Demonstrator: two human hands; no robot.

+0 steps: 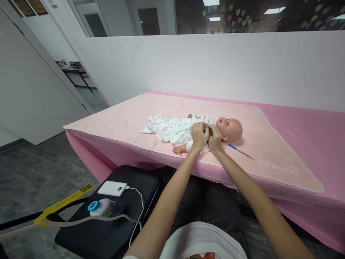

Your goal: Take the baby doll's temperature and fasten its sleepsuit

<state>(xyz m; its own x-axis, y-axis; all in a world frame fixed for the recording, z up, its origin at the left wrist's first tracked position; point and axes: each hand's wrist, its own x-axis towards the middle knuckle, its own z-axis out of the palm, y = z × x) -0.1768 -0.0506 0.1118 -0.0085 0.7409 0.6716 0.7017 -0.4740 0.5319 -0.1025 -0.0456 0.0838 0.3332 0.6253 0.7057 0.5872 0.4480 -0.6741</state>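
A baby doll (229,130) lies on its back on a pink mat (118,118), its head to the right. It wears a white printed outfit (172,128). My left hand (199,135) and my right hand (215,138) meet at the doll's upper chest, just below its chin. Both have curled fingers, pinched close together near the collar. A small dark spot shows between the fingertips; what they hold is hidden. A thin stick with a blue handle (233,146) rests on the mat beside the doll's head, near my right hand.
A pink cloth (304,129) drapes over the table beneath the mat. On a black seat (134,180) at lower left are a white power bank (111,188) with a cable and a bottle with a blue cap (93,205). A white wall (205,68) stands behind the table.
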